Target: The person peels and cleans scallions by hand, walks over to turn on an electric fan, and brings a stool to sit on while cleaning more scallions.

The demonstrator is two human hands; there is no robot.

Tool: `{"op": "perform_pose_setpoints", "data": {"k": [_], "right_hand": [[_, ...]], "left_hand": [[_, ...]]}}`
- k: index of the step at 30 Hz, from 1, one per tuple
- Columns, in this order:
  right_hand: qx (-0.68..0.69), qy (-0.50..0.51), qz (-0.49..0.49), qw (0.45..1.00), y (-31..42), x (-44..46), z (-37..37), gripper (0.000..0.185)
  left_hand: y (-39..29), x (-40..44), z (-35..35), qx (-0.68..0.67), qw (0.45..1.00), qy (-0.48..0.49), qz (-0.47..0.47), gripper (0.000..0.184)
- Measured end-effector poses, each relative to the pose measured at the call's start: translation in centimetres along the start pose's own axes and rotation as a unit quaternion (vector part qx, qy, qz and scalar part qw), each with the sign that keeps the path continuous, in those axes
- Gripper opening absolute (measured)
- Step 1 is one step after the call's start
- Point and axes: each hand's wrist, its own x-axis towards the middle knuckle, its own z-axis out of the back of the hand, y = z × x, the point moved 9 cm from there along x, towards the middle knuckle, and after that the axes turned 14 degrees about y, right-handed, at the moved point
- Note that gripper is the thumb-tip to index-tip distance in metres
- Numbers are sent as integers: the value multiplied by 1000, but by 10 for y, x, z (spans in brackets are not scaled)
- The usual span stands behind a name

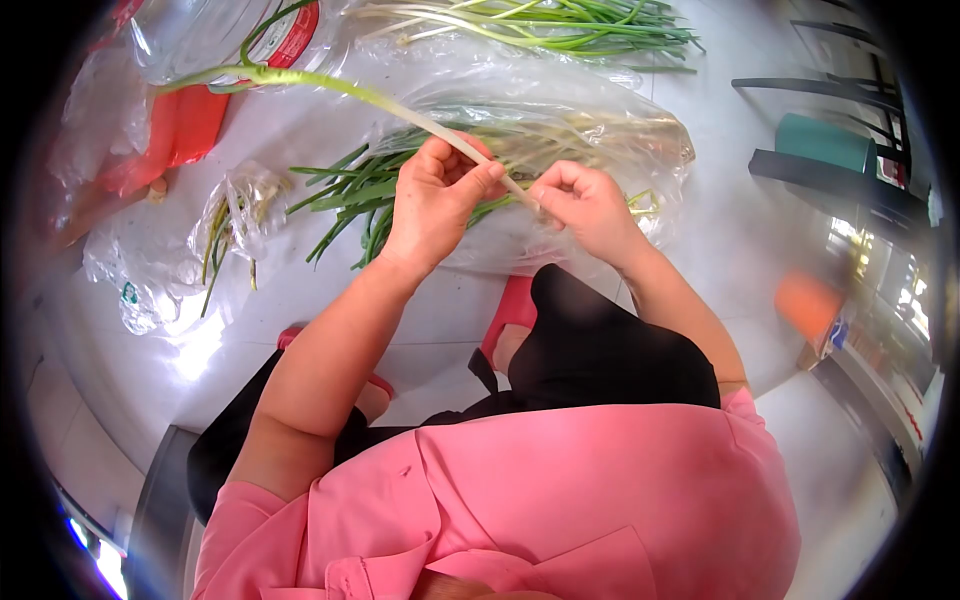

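A long scallion slants across the view, its green leaves to the upper left and its pale end to the lower right. My left hand is closed around its white stem, thumb against fingers. At the pale root end, the fingertips of my right hand pinch the stalk; the very tip is partly hidden by them. Under and behind both hands lies a bunch of scallions, green leaves sticking out to the left of a clear plastic bag.
Another bunch of scallions lies at the top on plastic. To the left are a small clear bag of withered scraps, a red bag and a clear container with a red label. A dark rack stands at the right.
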Motion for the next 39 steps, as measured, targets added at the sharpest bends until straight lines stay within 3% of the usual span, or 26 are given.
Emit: {"op": "perform_pose_setpoints", "data": {"k": [2,4,5,8,10,11,13,14,16,17,19,20,22,29,32,34,37,39], "right_hand": [[15,-31,-11,999,-9,0,8,12],[-156,-69,-64,983,-16,-2,19,16],[-156,-69,-65,983,-20,-1,21,16],[-209,-102,-106,967,-40,-2,36,21],[-349,-114,-117,923,-50,-6,49,21],[-348,-113,-116,923,-50,-9,54,21],[-476,-4,-254,842,-63,-14,54,19],[-476,-5,-256,841,-66,-16,55,19],[-492,-60,-81,865,-36,-15,47,19],[-491,-60,-82,865,-33,-18,46,19],[-290,-1,-19,957,-2,-18,24,19],[-289,-1,-18,957,2,-17,18,19],[-324,39,77,942,21,-17,-3,15],[-434,-16,75,897,11,-16,-8,9],[-465,-28,152,872,25,-26,-21,4],[-480,16,258,838,45,-36,-44,9],[-484,75,279,826,42,-37,-61,14],[-497,88,295,811,32,-33,-49,15]], "left_hand": [[0,1,-4,42,999,27,-9,13],[-3,-3,-10,117,992,36,-19,12],[-5,-5,-14,191,980,44,-28,12],[-2,-8,-13,174,983,20,-50,10],[-5,-8,-10,156,985,3,-66,10],[-5,-7,-8,125,990,4,-58,10],[-4,-5,-6,60,997,7,-41,12],[-2,-4,-4,58,997,9,-40,12],[9,-2,-2,51,999,6,-17,14],[9,-1,-3,50,999,7,-16,14],[7,-1,-4,43,999,3,-11,13],[7,-1,-3,44,999,3,-12,13],[9,1,-1,16,1000,1,-7,13],[0,-1,-2,23,1000,-12,-16,9],[-8,0,-5,-44,999,4,6,14],[-4,4,-6,-60,995,45,69,20],[-2,3,-7,-15,985,90,144,19],[2,4,-12,-8,986,134,98,16]]}}
